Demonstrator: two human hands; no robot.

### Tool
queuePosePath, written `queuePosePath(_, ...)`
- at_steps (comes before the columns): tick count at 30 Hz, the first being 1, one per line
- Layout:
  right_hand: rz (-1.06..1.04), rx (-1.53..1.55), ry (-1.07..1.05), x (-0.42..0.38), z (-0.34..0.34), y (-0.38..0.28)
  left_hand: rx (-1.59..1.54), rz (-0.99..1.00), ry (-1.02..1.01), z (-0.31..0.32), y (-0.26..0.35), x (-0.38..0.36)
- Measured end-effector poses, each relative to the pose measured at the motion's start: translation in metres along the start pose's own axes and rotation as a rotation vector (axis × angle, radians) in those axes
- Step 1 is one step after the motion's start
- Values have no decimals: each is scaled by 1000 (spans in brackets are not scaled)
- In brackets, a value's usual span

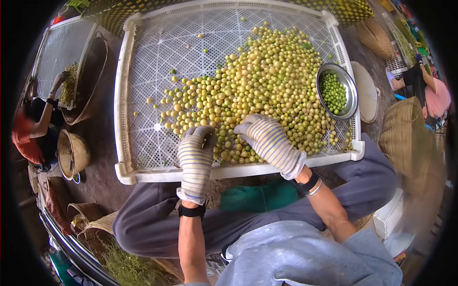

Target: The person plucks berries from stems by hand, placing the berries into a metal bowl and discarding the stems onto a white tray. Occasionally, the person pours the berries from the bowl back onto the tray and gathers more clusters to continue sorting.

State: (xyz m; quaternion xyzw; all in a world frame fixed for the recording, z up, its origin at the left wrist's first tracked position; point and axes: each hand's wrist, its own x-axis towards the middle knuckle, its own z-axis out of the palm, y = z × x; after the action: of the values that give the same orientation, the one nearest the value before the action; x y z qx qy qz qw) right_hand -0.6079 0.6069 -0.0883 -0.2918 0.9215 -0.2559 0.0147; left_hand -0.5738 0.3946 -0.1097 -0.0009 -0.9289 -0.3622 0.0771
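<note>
A white mesh tray [123, 95] lies across my lap, with a heap of small round yellow-green fruits [267, 71] on it. Both of my hands wear striped gloves with greyish fingertips. My left hand [195, 155] is at the heap's near left edge, fingers curled down and drawn together. To its right, my right hand [269, 140] reaches into the near side of the heap with bent, closed fingers. Whatever either hand pinches is hidden by the gloves. A metal bowl [354, 102] of smaller, greener fruits [332, 93] stands on the tray's right side.
At the left, a person in an orange top [26, 136] works over another mesh tray [62, 43]; a wicker basket [71, 155] stands nearby. At the right are a person in pink [436, 97], a large woven basket [400, 119] and a white box [389, 214].
</note>
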Motion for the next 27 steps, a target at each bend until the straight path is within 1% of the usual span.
queuePosePath(1,1,55,30,3,1,-3,-97,-74,-18,-2,2,-4)
queuePosePath(2,2,109,60,5,2,-6,-97,-79,-19,-2,5,-6)
queuePosePath(3,43,225,112,6,6,-8,-321,-181,-22,-1,7,-7)
queuePosePath(4,40,226,108,9,7,-8,-544,-283,-23,0,7,-7)
queuePosePath(6,84,315,108,12,8,-10,-557,-333,-21,-4,2,-7)
queuePosePath(7,84,249,106,14,12,-9,-264,-228,56,-9,-6,-5)
queuePosePath(8,84,249,101,15,13,-7,28,-120,127,-16,-11,-1)
queuePosePath(9,2,127,69,17,13,-5,160,-157,179,-23,-14,2)
queuePosePath(10,-82,7,34,19,15,-5,216,-173,214,-30,-15,3)
queuePosePath(12,-131,8,1,25,20,-12,290,-236,215,-34,-26,5)
queuePosePath(13,-131,-66,-15,28,27,-15,292,-240,218,-33,-30,4)
queuePosePath(15,-112,-178,-25,33,37,-19,247,-163,215,-30,-31,3)
queuePosePath(16,-116,-178,-30,34,38,-19,316,-117,234,-26,-29,3)
queuePosePath(18,-35,-309,-49,41,33,-23,403,-56,210,-23,-21,15)
queuePosePath(19,-9,-388,-76,45,33,-23,356,-88,164,-23,-14,24)
queuePosePath(20,-14,-390,-78,49,29,-23,383,-26,182,-18,-16,31)
queuePosePath(22,-15,-211,-34,56,14,-22,502,119,122,-10,-27,40)
queuePosePath(24,-25,-194,1,59,7,-16,450,78,81,-7,-33,42)
queuePosePath(26,-27,-99,83,58,5,-10,401,15,91,-7,-43,41)
queuePosePath(27,-1,-66,95,58,4,-9,405,26,127,-7,-44,41)
